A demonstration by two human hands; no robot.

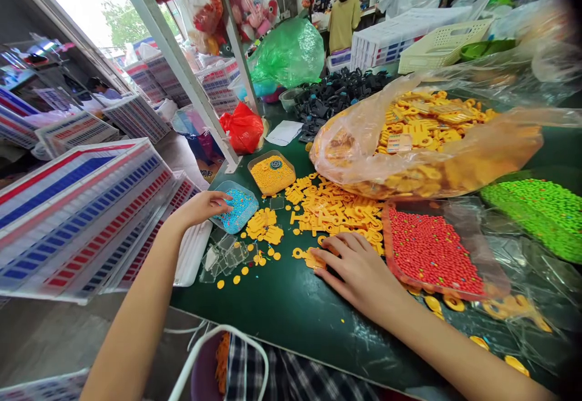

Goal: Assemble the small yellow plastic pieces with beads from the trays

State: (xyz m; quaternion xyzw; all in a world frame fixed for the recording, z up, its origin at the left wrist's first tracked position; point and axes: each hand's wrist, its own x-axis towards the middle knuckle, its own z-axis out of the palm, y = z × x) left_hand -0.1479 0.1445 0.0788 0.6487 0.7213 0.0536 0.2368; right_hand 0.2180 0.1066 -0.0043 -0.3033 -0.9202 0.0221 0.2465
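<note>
My left hand [203, 206] reaches into a clear tray of blue beads [237, 208], its fingertips curled among the beads. My right hand [359, 266] lies on the dark green table [291, 310], fingers spread over yellow plastic pieces [336, 210] near a yellow ring [297, 253]. A tray of yellow beads [271, 172] stands just beyond the blue one. Several small clear plastic lids [221, 254] lie below the blue tray.
A bag of red beads [430, 249] lies right of my right hand, green beads [541, 210] further right. A big clear bag of yellow parts [422, 140] sits behind. Striped stacked trays [77, 213] stand at left. Black parts [334, 95] and a person in yellow [344, 16] are far back.
</note>
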